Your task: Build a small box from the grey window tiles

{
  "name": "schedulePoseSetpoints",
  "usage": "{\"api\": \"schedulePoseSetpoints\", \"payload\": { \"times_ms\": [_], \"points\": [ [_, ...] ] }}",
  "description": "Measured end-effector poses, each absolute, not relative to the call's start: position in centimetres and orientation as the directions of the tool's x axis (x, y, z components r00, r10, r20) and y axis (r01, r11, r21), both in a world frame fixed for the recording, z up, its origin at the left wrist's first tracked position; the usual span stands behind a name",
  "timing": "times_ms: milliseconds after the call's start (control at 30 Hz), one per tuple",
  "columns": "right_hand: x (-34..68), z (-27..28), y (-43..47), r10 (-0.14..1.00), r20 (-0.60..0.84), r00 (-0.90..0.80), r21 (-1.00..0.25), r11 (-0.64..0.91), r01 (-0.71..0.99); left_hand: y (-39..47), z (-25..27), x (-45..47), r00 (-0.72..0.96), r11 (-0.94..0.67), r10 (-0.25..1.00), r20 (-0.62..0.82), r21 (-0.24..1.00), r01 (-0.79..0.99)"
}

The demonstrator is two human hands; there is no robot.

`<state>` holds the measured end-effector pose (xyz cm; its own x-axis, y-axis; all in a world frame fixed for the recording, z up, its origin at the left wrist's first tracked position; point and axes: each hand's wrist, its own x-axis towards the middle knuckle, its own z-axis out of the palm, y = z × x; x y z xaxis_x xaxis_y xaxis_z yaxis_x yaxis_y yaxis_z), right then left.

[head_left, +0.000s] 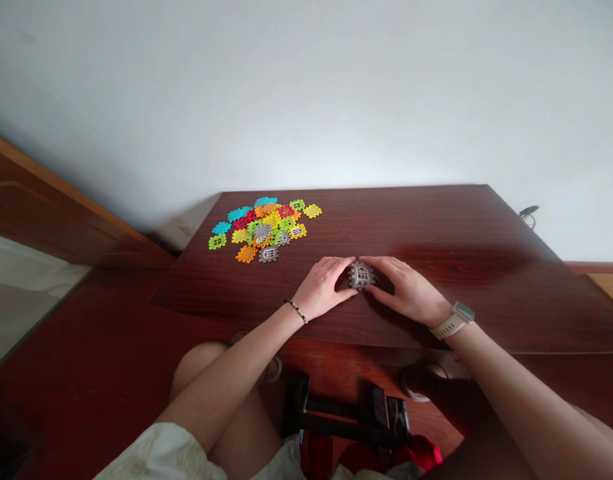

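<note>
A grey square building tile [361,275] with notched edges and a white window grid lies near the front of the table. My left hand [328,287] grips its left side between thumb and fingers. On the opposite side, the thumb and fingers of my right hand [404,288] close on the same tile. Whether more tiles sit beneath it I cannot tell. Farther off to the left is a loose pile of similar tiles in several colours, among them a grey window tile [268,255], an orange tile [246,254] and a yellow tile [313,211].
The dark wooden table [416,220] stands against a pale wall [336,93]. A black cable [528,212] shows beyond its right edge. A wooden door [61,207] is at the left. Below the table's front edge is a black frame-like object [344,417] near my legs.
</note>
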<state>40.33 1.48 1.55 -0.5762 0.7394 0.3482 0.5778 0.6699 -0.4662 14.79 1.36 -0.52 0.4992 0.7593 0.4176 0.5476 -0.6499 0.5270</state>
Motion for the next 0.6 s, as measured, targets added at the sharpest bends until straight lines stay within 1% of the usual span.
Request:
{"api": "schedulePoseSetpoints", "payload": {
  "times_ms": [267,600],
  "points": [
    [40.48,0.98,1.37,0.704,0.339,-0.625,-0.446,0.705,0.552,1.29,-0.40,14.93,0.509,-0.645,0.763,0.398,0.512,0.567],
    [40.57,0.79,1.47,0.709,0.330,-0.624,-0.446,0.699,0.558,1.31,-0.15,15.02,0.507,-0.637,0.769,0.388,0.519,0.570]
  ]
}}
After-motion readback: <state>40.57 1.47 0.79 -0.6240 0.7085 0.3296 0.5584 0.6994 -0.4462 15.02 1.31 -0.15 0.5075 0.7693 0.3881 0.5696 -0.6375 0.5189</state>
